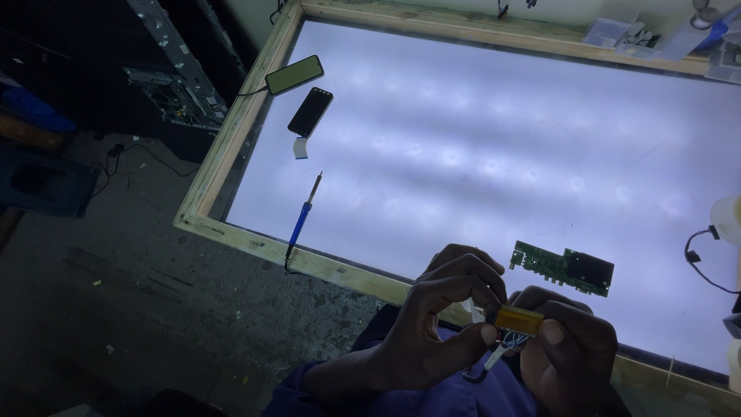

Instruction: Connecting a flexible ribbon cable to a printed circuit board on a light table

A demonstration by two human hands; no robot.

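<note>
— Where does the part sit between your hands?

— The small amber part (519, 318) lies pinched at both ends: your left hand (436, 320) grips its left end with thumb and fingertips closed, your right hand (567, 351) presses its right end under the thumb. Its long axis runs side to side, hand to hand, with thin wires (505, 347) trailing below it toward your lap. Neither hand is nearer; both touch it.

— What lies around?

— Just beyond your right hand, a green circuit board (562, 268) rests on the lit surface (478, 139). Well off past your left hand, a blue-handled soldering iron (302, 216) lies pointing away from you, its cord crossing the wooden frame (255, 239). Farther still lie a dark phone (310, 112) and a flat greenish panel (294, 75). Nothing stands between your hands and the part.
</note>
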